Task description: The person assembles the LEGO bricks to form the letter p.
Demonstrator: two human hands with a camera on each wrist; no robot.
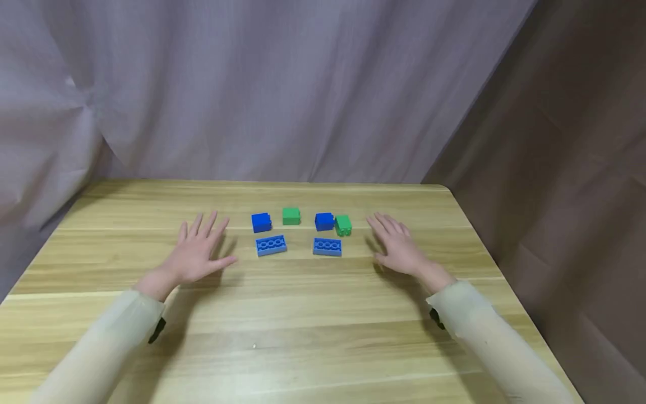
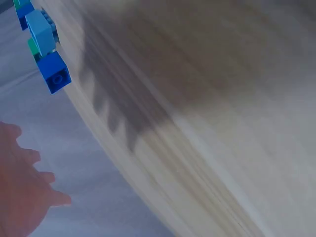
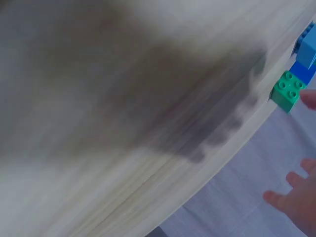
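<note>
Six toy bricks lie in the middle of a wooden table (image 1: 282, 314). At the back stand a dark blue brick (image 1: 261, 222), a green brick (image 1: 291, 216), a second dark blue brick (image 1: 324, 221) and a second green brick (image 1: 344, 225), the last two touching. In front lie two flat light blue bricks (image 1: 271, 245) (image 1: 327, 247). My left hand (image 1: 198, 252) hovers, fingers spread, left of the bricks and holds nothing. My right hand (image 1: 396, 244) hovers flat to their right, also empty. The left wrist view shows a dark blue brick (image 2: 55, 74); the right wrist view shows a green brick (image 3: 287, 91).
Grey curtains (image 1: 262, 84) hang behind the table and a brown one (image 1: 565, 168) to the right. The table's right edge (image 1: 510, 292) runs close to my right forearm. Both wrist views are blurred.
</note>
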